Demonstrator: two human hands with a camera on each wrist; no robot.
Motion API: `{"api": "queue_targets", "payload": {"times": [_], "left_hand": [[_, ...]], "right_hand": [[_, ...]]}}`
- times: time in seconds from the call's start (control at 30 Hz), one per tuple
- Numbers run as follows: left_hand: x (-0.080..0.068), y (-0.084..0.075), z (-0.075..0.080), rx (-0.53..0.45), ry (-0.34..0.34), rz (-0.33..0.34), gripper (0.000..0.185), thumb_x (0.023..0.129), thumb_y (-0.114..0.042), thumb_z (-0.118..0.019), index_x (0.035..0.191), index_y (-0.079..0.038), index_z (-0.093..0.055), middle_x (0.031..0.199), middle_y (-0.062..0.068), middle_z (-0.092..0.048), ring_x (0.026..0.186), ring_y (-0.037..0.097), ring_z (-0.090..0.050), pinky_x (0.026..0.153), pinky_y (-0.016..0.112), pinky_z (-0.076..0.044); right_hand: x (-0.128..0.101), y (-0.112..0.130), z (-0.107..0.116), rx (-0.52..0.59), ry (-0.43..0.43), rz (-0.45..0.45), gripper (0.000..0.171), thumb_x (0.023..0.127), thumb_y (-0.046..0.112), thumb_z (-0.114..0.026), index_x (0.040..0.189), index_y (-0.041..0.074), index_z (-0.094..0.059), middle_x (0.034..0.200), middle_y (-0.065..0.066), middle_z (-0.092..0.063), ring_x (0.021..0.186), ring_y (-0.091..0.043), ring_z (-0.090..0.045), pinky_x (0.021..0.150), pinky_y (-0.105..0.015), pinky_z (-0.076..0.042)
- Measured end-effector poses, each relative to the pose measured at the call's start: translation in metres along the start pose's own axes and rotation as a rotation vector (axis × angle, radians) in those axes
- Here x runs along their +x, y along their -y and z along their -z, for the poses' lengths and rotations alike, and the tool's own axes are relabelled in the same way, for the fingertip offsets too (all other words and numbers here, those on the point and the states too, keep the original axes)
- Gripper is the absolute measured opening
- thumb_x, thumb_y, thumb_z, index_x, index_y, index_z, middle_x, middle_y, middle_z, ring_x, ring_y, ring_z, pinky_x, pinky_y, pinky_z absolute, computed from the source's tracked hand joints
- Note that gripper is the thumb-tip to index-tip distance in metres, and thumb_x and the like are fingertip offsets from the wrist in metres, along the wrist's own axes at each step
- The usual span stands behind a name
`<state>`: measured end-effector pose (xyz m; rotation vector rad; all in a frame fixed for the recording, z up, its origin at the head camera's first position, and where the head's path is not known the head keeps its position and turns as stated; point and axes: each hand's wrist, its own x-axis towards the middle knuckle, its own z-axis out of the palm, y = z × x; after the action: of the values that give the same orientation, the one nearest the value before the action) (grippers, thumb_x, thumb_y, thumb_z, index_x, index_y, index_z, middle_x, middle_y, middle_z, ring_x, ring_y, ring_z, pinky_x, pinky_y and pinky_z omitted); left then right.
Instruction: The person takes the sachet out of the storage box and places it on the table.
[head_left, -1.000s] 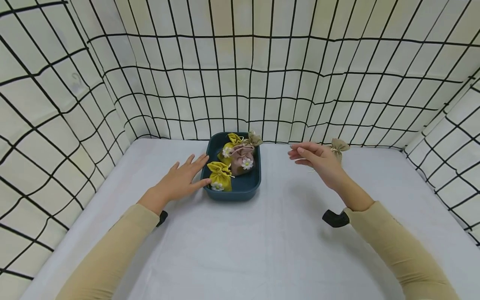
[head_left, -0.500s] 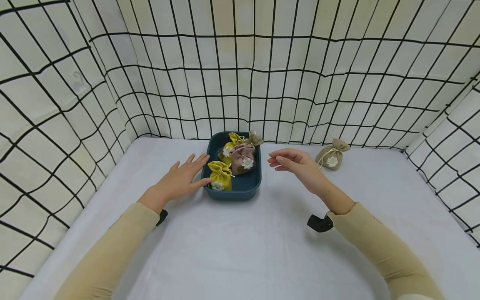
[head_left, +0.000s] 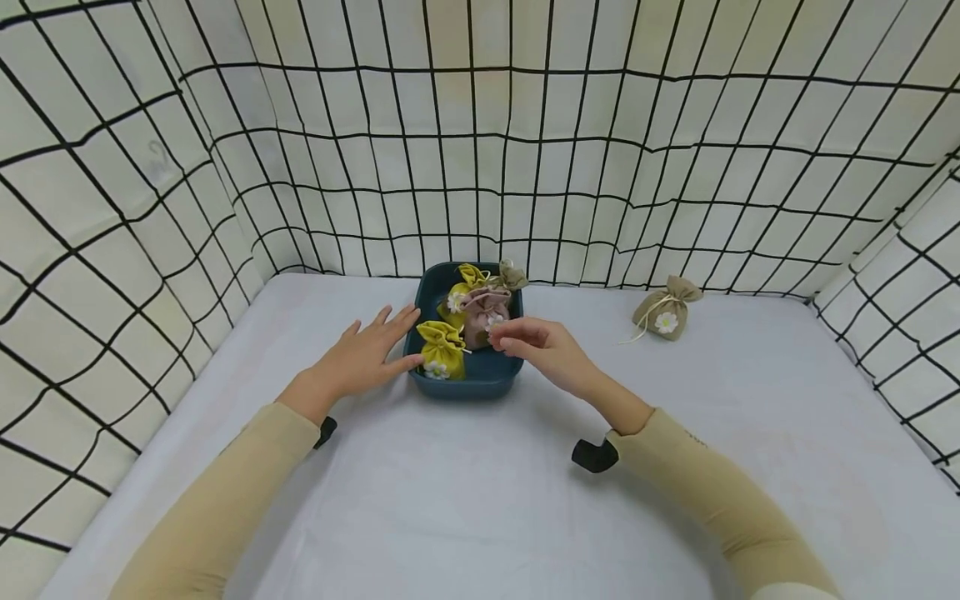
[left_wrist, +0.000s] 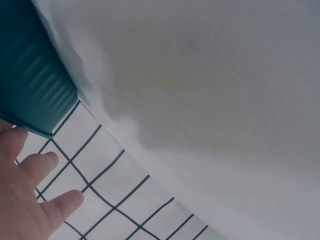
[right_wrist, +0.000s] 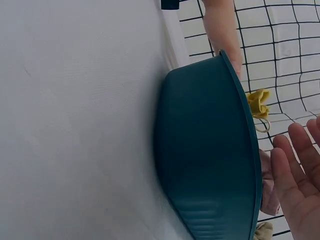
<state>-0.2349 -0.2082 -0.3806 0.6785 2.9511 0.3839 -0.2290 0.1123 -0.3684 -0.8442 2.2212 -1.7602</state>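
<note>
Meanwhile the right hand (head_left: 542, 348) reaches over the teal tub (head_left: 480, 382), fingertips at the pink pouch (head_left: 480, 317), its grip unclear; the left hand (head_left: 365, 360) lies flat, fingers spread, against the tub's side on the bench (head_left: 465, 492).

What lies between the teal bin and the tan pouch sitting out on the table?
Nothing: in the head view, only bare white table separates the bin from the tan pouch.
</note>
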Motion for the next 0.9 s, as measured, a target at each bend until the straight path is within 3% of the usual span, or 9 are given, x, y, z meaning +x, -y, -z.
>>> {"api": "queue_targets", "payload": {"times": [0.33, 0.7, 0.9], "left_hand": [[-0.001, 0.002, -0.004, 0.010, 0.007, 0.004, 0.089, 0.102, -0.068, -0.043, 0.166, -0.012, -0.016, 0.171, 0.008, -0.014, 0.154, 0.043, -0.010, 0.114, 0.075, -0.010], [0.001, 0.000, -0.001, -0.005, 0.002, -0.002, 0.088, 0.103, -0.066, -0.043, 0.166, -0.011, -0.015, 0.171, 0.009, -0.014, 0.154, 0.043, -0.009, 0.114, 0.075, -0.010], [-0.001, 0.000, -0.001, -0.014, 0.004, -0.001, 0.088, 0.103, -0.065, -0.044, 0.166, -0.011, -0.015, 0.171, 0.009, -0.013, 0.154, 0.043, -0.009, 0.115, 0.075, -0.009]], "right_hand": [[0.019, -0.007, -0.020, -0.107, 0.061, -0.004, 0.037, 0.102, 0.008, -0.065, 0.137, -0.004, -0.062, 0.130, -0.016, -0.067, 0.118, -0.026, -0.065, 0.095, -0.036, -0.056], [0.036, -0.003, -0.029, -0.237, 0.037, -0.088, 0.054, 0.096, 0.009, -0.073, 0.145, -0.002, -0.054, 0.138, -0.015, -0.062, 0.125, -0.029, -0.061, 0.102, -0.037, -0.052], [0.043, -0.001, -0.030, -0.322, 0.097, -0.160, 0.061, 0.096, 0.015, -0.075, 0.149, 0.000, -0.050, 0.140, -0.014, -0.061, 0.126, -0.027, -0.061, 0.101, -0.038, -0.052]]}}
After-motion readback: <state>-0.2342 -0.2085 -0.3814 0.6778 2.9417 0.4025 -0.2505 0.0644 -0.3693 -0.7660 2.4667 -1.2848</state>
